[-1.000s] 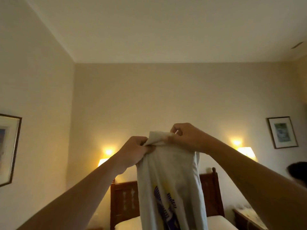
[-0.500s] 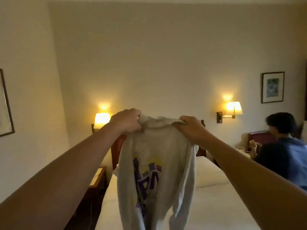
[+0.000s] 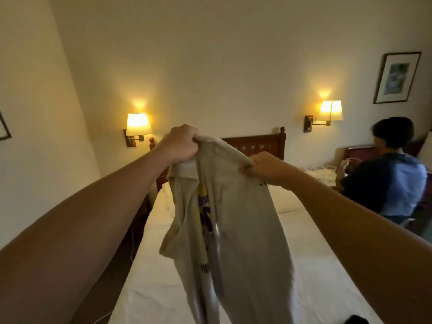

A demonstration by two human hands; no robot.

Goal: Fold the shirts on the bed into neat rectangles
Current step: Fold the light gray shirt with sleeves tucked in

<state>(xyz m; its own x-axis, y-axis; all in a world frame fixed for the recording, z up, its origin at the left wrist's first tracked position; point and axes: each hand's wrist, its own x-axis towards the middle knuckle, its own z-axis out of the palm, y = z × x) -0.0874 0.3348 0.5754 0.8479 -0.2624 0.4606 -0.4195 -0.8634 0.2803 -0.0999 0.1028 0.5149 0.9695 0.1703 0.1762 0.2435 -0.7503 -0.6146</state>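
Above the bed point(image 3: 311, 277), a pale grey shirt point(image 3: 243, 230) hangs in the air from both hands, its lower part running out of the bottom of the picture so the hem cannot be seen. At the far left a picture frame point(image 3: 4, 129) on the side wall is cut off by the picture's edge. Between that wall and the bed lies a dark strip of floor point(image 3: 109, 277) with a thin pale cord on it; detail there is too dim to make out. A lit wall lamp point(image 3: 138, 123) glows left of the wooden headboard point(image 3: 257, 143).

Left hand point(image 3: 181, 143): its grip is a closed fist bunching the shirt's top edge, raised higher than the other hand. The shirt is twisted on itself, so only a sliver of its purple and yellow print point(image 3: 205, 216) shows and it cannot be read. Right hand point(image 3: 266, 169): fingers curled over the top edge, pinching the cloth; the fingertips are hidden behind the fabric.

White bedding lies bare on both sides of the hanging shirt. A dark object point(image 3: 356, 320) at the bottom edge is cut off and unidentifiable. Further right hang a second lit lamp point(image 3: 330, 111) and a framed picture point(image 3: 396, 77). A seated person point(image 3: 392, 183) in a blue top is beside the bed's right side, turned away.
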